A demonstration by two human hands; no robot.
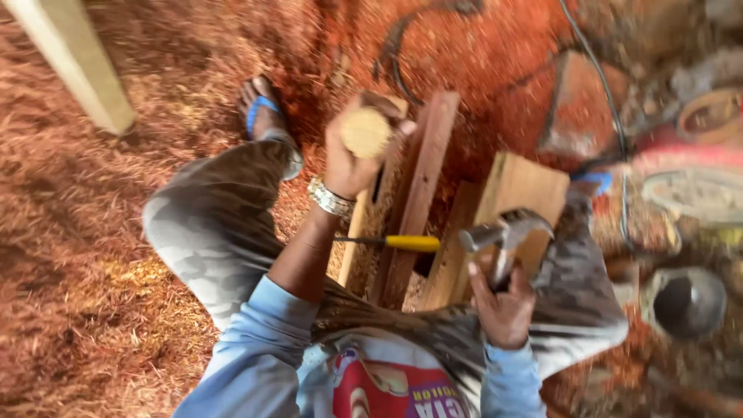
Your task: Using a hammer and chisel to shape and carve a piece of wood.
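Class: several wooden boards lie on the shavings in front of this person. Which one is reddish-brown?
The long narrow board in the middle, running away from the person. Those either side of it are pale yellow-tan, including the wide board under the hammer.

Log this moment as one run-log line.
left hand: grip on round wooden piece, raised | right hand: grip on claw hammer | below: planks, yellow-handled tool | floor: sawdust

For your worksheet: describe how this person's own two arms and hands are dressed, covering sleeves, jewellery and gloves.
Both hands are bare, with no gloves. The left hand has a silver-coloured metal link bracelet at the wrist, and its light blue sleeve is pushed up the forearm. The right hand has a matching light blue sleeve reaching the wrist.
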